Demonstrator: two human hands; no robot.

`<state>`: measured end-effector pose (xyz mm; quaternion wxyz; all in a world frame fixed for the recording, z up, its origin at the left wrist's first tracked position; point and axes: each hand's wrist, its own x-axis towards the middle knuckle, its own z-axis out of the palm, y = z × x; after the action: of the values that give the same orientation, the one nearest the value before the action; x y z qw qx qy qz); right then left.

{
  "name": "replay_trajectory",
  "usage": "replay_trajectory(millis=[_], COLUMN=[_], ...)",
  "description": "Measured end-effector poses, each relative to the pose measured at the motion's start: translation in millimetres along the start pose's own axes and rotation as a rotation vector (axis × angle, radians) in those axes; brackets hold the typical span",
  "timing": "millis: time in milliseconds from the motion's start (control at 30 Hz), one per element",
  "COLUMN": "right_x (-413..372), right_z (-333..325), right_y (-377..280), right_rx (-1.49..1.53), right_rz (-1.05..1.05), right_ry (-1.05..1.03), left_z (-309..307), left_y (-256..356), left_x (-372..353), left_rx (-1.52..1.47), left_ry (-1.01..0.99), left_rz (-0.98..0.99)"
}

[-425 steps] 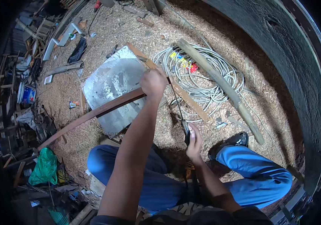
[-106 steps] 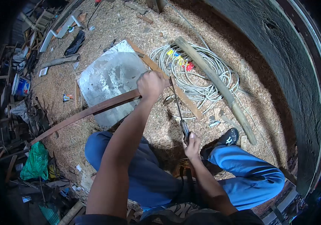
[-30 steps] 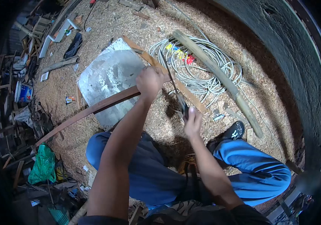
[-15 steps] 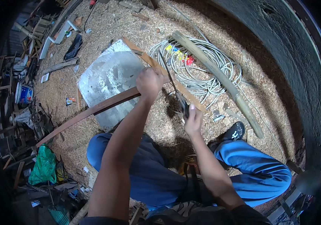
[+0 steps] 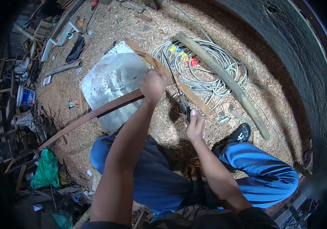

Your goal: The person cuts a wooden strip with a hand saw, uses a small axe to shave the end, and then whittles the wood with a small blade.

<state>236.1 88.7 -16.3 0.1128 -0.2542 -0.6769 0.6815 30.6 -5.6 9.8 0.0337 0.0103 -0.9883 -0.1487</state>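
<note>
Now the right hand (image 5: 195,124), closed on the dark handle of a thin-bladed tool (image 5: 175,88), sits nearer frame centre than seconds ago. That looks like a forward stroke across the curved wooden strip (image 5: 94,112), which the left hand (image 5: 154,84) grips at centre.

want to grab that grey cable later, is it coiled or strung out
Coiled: the grey cable lies in round loops on the sawdust floor, with a pale pole lying across it.
</note>
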Motion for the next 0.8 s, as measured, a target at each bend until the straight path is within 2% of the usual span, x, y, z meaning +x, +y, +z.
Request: replay_trajectory(millis=[67,100,167,233,300,400,433,500,567,700,800], right_x=[-12,-32,-63,-68,-43,9,7,4,-10,-61,-51], right_z=[-8,-14,-41,-43,-27,-5,-4,-3,-6,-34,-36], right_y=[-12,1,18,22,16,1,0,-9,-21,12,14], right_rx=[-0.038,-0.062,-0.153,-0.078,-0.143,-0.030,-0.027,-0.084,-0.090,-0.098,-0.151], right_rz=[-0.063,-0.043,-0.206,-0.053,-0.156,0.053,0.059,-0.082,-0.043,-0.014,-0.051], right_ry=[-0.022,0.043,-0.075,-0.047,-0.014,-0.008,-0.002,-0.031,-0.037,-0.006,-0.020], left_z=[-5,-8,-10,-3,-1,-8,-12,-15,-10,-10,-2], left_y=[5,6,7,4,0,7,10,10,6,8,0], left_x=[0,1,1,3,3,-2,-2,-2,-2,2,1], left_rx=[0.021,0.012,-0.013,-0.028,-0.026,-0.026,-0.040,-0.057,-0.041,-0.023,-0.038], left_ry=[0.000,0.007,-0.055,-0.041,-0.035,-0.011,-0.024,-0.032,-0.022,-0.042,-0.019], left_rz=[-0.028,-0.031,-0.028,-0.021,-0.003,-0.014,-0.030,-0.054,0.006,-0.028,0.014])
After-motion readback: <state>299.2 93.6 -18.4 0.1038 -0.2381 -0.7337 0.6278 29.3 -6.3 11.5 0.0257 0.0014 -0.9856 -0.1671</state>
